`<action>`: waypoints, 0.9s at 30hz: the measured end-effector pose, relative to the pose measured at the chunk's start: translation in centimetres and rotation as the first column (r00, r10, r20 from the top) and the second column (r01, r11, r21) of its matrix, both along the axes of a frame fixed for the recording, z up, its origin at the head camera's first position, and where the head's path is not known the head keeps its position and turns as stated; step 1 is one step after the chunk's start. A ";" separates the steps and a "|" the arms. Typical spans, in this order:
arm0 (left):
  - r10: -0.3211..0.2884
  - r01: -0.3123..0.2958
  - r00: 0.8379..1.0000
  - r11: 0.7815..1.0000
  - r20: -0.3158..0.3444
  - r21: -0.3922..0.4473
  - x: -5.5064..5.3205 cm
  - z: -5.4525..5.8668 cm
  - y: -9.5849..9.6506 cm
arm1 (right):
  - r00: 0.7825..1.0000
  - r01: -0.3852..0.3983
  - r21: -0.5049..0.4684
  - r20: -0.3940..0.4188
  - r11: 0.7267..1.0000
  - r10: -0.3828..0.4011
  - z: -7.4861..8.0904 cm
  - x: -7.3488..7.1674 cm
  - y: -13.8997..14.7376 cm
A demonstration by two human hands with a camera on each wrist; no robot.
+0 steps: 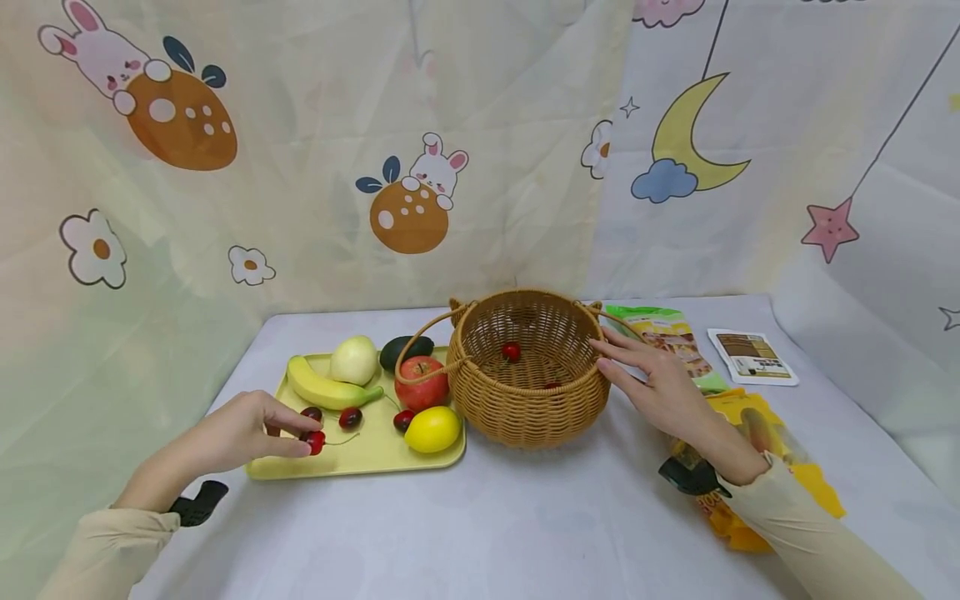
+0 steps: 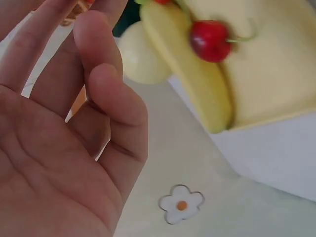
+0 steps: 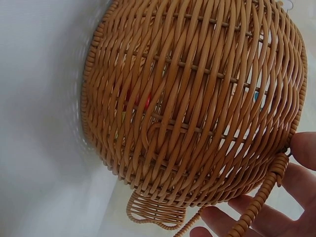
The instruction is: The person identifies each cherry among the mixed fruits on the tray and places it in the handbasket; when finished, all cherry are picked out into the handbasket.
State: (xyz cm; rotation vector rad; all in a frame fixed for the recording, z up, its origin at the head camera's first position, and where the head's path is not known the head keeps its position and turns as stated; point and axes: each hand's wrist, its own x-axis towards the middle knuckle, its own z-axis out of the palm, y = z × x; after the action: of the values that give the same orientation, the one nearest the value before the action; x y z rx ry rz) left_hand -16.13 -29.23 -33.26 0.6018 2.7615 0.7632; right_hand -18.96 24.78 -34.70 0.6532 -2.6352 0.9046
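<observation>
My left hand is over the near left corner of a yellow tray. Its thumb and fingertips pinch a bright red cherry, whose stem points right. More cherries lie near the banana, including a dark one; in the left wrist view a cherry shows beside the banana. With its fingers at the right rim, beside the handle, my right hand holds a round wicker basket. Inside the basket is a red cherry; a second red bit shows just behind the near rim.
An onion, avocado, red apple and lemon share the tray. Right of the basket lie a green packet, a white pouch and a yellow bag, partly under my right arm. Patterned cloth surrounds the table.
</observation>
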 end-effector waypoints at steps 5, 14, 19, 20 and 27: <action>-0.083 0.084 0.996 0.996 -0.021 0.027 -1.0 2.2 1.8 | 1.000 -0.002 -0.012 0.002 1.000 0.002 -0.1 0.0 0.0; -0.188 0.188 0.982 0.982 -0.001 -0.001 -2.8 6.2 6.2 | 1.000 -0.006 -0.013 -0.008 1.000 0.006 -0.2 0.0 0.0; -0.262 0.262 0.965 0.965 0.016 -0.003 -4.1 7.8 9.3 | 1.000 -0.013 -0.015 -0.009 1.000 0.013 -0.1 0.0 0.0; -0.278 0.278 0.960 0.960 0.018 0.002 -4.4 8.1 9.9 | 1.000 -0.014 -0.014 -0.012 1.000 0.014 -0.1 0.0 0.0; -0.374 0.374 0.927 0.927 -0.025 0.021 -7.3 10.1 14.4 | 1.000 -0.015 -0.018 -0.024 1.000 0.015 0.0 -0.1 0.0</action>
State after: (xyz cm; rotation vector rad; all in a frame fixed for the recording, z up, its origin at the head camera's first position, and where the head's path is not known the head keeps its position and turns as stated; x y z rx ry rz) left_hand -23.47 -14.81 -23.20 1.1061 2.5377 0.7040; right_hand -19.05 24.76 -34.75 0.6758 -2.6013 0.9175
